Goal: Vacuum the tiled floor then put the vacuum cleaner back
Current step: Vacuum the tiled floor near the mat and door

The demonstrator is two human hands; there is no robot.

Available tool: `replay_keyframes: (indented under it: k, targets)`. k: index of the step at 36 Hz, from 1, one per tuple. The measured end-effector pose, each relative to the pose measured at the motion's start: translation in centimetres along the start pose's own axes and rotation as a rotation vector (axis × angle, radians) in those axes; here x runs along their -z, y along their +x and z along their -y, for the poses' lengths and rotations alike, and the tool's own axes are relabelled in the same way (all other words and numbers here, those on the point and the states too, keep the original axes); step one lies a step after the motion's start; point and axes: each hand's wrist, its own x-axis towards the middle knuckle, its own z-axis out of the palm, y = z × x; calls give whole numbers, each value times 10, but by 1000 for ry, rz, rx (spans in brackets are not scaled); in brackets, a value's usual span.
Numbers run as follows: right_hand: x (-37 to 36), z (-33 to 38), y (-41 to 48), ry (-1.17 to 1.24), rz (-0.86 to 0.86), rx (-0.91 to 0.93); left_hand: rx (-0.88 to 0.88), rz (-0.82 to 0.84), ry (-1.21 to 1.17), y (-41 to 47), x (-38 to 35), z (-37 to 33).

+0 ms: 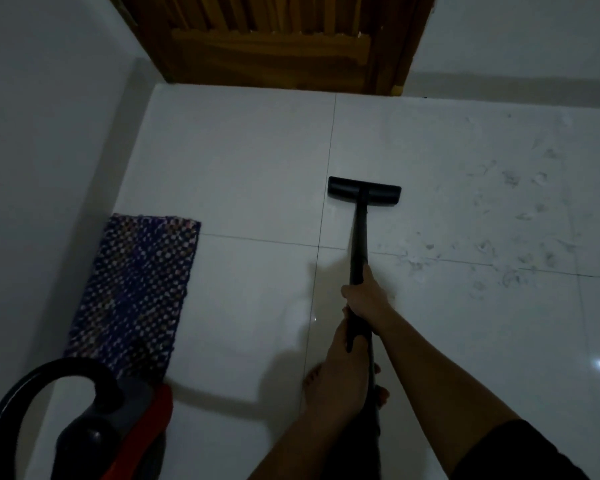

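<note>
The fingers of the right hand [365, 299] are curled tight round the black wand [358, 244], and just behind it the left hand [340, 356] grips the same tube, its fingers wrapped round it too. The wand slopes forward and down to the flat floor head [364, 195], which lies on the tiled floor [243, 168] beside a grout line, with grey dust smears [499, 237] to its right. The red and grey vacuum cleaner body [125, 427] sits at lower left, against a woven rug [136, 292] along the wall, and a wooden door [274, 39] stands beyond.
</note>
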Motion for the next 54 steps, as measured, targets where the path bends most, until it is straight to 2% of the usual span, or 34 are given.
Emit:
replay_keyframes:
  k: [6, 19, 28, 40, 54]
  targets:
    - [-25, -32, -30, -62, 38, 22, -18, -53, -14, -31, 12, 41]
    - [-71, -84, -71, -114, 72, -18, -10, -41, -68, -71, 40, 99]
    - [-79, -107, -86, -109, -42, -28, -16, 26, -53, -82, 51, 125]
    - [-81, -172, -134, 53, -156, -89, -12, 182, 97, -124, 61, 176]
    - [-113, -254, -210, 193, -223, -139, 85, 196, 209, -186, 81, 252]
